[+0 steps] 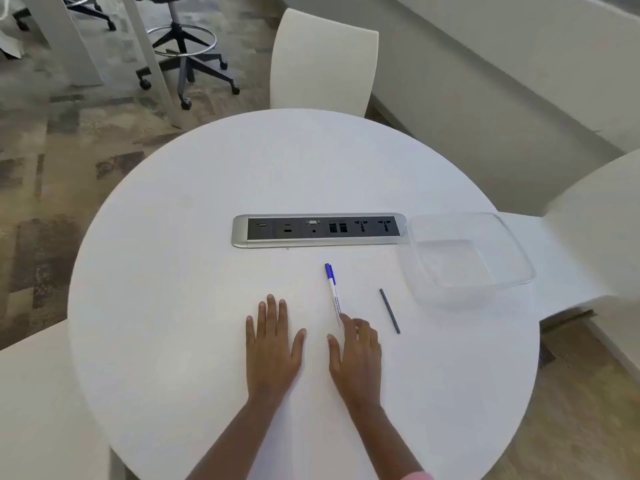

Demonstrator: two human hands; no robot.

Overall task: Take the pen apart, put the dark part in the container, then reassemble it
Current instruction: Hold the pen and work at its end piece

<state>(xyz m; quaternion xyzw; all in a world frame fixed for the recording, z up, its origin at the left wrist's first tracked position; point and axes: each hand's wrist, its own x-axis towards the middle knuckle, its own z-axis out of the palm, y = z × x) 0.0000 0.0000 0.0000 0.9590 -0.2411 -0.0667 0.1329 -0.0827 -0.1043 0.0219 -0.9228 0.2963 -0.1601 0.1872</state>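
A white pen with a blue cap (332,289) lies on the round white table (173,306), cap pointing away from me. My right hand (356,355) rests palm down just below it, the index fingertip touching the pen's near end. To the pen's right lies a thin dark rod (389,310), apart from both hands. A clear plastic container (498,237) stands at the table's right edge and looks empty. My left hand (272,344) lies flat on the table with fingers spread, left of the pen.
A silver and black socket panel (318,230) is set into the table beyond the pen. White chairs (322,60) stand at the far side and at the right. A wheeled stool (183,50) is on the carpet at the far left.
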